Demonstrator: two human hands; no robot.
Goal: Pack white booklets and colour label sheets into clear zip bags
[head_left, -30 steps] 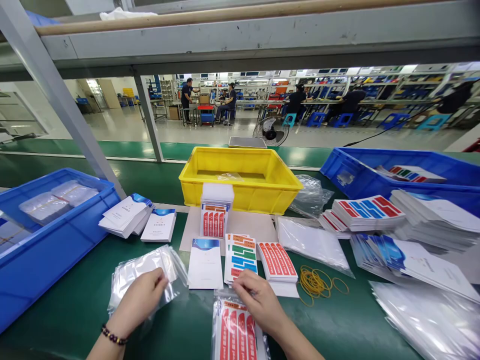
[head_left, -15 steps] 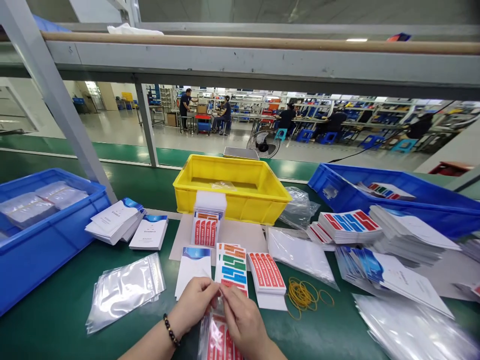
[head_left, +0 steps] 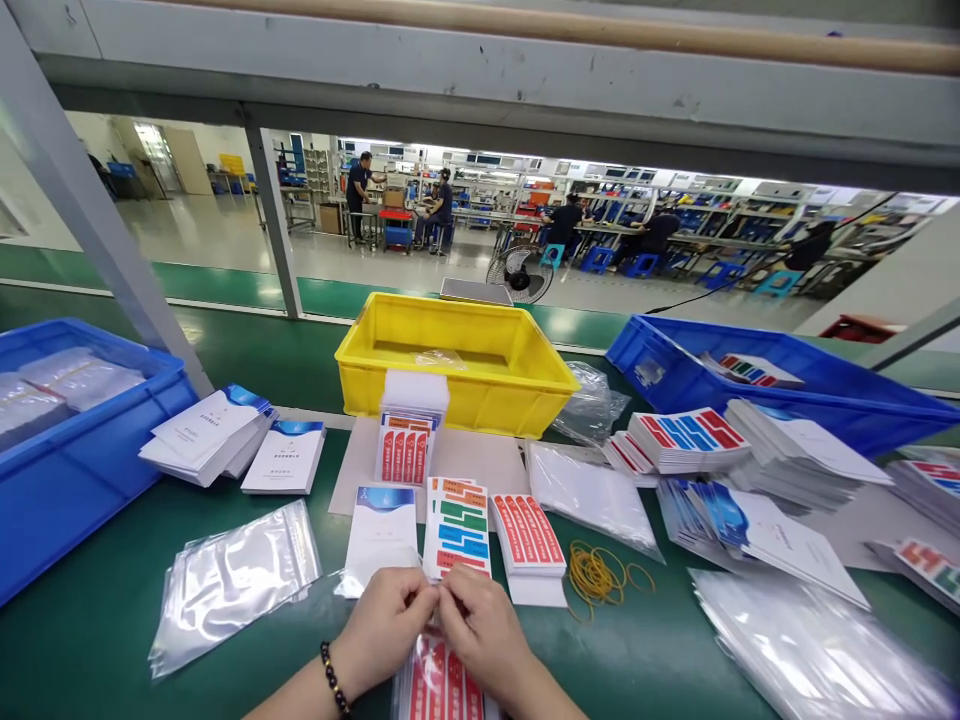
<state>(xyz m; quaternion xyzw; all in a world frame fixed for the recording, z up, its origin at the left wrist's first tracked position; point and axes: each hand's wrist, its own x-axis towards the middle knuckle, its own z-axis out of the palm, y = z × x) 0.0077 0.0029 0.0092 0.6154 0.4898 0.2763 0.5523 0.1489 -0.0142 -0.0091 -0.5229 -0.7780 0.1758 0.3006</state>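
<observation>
My left hand (head_left: 384, 618), with a beaded bracelet at the wrist, and my right hand (head_left: 484, 622) meet at the front of the bench. Thumbs and fingers of both pinch the top edge of a clear plastic bag (head_left: 444, 688). Red sticker sheets show through the bag, which lies below and between the hands. Just beyond them are a blue-and-white booklet (head_left: 382, 530) and a pile of multicoloured sticker sheets (head_left: 457, 525). To the right sits a stack of red sticker sheets (head_left: 529, 535). The fingers hide part of the bag's top edge.
A yellow bin (head_left: 457, 390) stands behind, with blue bins left (head_left: 97, 470) and right (head_left: 750, 370). Empty clear bags (head_left: 236, 585) lie left, booklets (head_left: 285, 460) behind them. Rubber bands (head_left: 596, 572) and more bags (head_left: 810, 640) lie right. Several people sit or stand across the room.
The camera view has tilted down slightly and shifted to the right. My hands have drawn closer together, with fingers curled more tightly along the bag's top edge.
</observation>
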